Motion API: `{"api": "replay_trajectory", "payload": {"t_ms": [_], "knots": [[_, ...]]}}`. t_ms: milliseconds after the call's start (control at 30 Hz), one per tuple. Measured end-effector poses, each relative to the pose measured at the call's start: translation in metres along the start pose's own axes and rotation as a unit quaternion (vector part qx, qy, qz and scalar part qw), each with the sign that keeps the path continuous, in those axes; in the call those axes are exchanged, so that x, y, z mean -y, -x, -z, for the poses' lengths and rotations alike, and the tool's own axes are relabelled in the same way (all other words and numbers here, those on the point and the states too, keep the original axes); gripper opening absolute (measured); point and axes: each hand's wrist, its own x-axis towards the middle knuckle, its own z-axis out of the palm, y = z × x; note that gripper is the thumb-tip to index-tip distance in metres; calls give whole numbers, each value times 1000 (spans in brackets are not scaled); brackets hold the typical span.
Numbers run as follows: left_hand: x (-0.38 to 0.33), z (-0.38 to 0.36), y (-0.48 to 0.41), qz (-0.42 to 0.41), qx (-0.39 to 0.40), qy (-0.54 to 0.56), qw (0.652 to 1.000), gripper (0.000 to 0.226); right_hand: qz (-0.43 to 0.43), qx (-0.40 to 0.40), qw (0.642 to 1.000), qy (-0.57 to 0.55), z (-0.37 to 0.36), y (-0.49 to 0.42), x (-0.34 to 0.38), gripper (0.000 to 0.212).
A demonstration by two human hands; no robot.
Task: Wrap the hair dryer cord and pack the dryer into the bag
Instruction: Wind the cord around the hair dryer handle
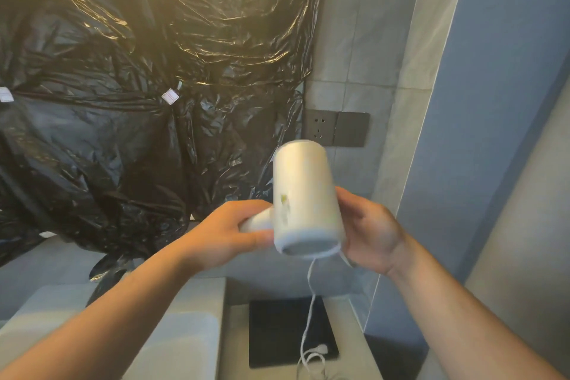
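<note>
Aloft, left hand point(220, 233) seemingly grips dryer point(303, 194).

Crinkled black plastic sheeting point(123, 102) beside a dark wall socket point(320, 128) on grey tiles point(354, 55).

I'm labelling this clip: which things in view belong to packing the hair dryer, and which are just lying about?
Job: hair dryer, gripped by left hand and right hand; cord hanging from it; plug on the black flat item, possibly the bag.
Lying about: wall socket; black plastic sheeting; grey counter.
</note>
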Motion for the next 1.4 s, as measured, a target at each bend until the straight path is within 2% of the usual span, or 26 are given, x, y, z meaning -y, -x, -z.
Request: {"api": "replay_trajectory", "payload": {"t_ms": [100,167,200,300,400,467,600,700,767,833,900,967,1067,1133,1200,1267,1333,1400], "knots": [[-2,-2,-5,20,-61,124,990,63,21,-34,999,15,-3,1,0,40],[-2,-4,-6,54,-72,205,975,63,32,-50,998,33,-7,2,-1,41],[-2,-4,-6,87,-76,256,960,59,38,-57,997,38,-9,2,-1,40],[-4,-6,-6,209,-83,414,882,53,56,-106,987,106,-15,0,0,27],[-2,-5,-6,256,-93,465,842,54,70,-159,952,251,-21,-2,-2,16],[-1,-4,-6,274,-88,487,825,50,67,-174,935,302,-24,-2,-2,11],[3,-4,-6,292,-83,513,803,42,50,-134,946,292,-29,4,4,31],[6,-1,-6,312,-68,521,791,43,64,-129,945,293,-34,6,6,35],[8,2,-6,328,-36,511,794,44,104,-149,925,333,-34,2,3,41],[11,5,-4,340,7,474,812,44,140,-158,895,392,-30,-2,-1,49],[13,11,-4,346,53,433,831,46,176,-167,853,462,-24,-3,-4,48],[13,17,-4,353,104,400,839,49,234,-177,788,542,-17,-2,-3,42],[12,24,-5,369,183,338,846,58,356,-157,701,597,-8,-1,3,24],[11,26,-7,380,233,287,848,60,388,-148,669,617,-7,-2,8,19],[9,26,-9,391,277,242,844,60,399,-141,654,627,-6,-3,14,17],[9,26,-11,399,303,211,839,60,390,-125,655,635,-5,-2,19,12],[9,29,-12,401,309,196,840,58,357,-100,686,626,-6,1,25,12],[8,31,-13,394,318,164,847,60,315,-77,732,598,-9,3,33,18]]}}
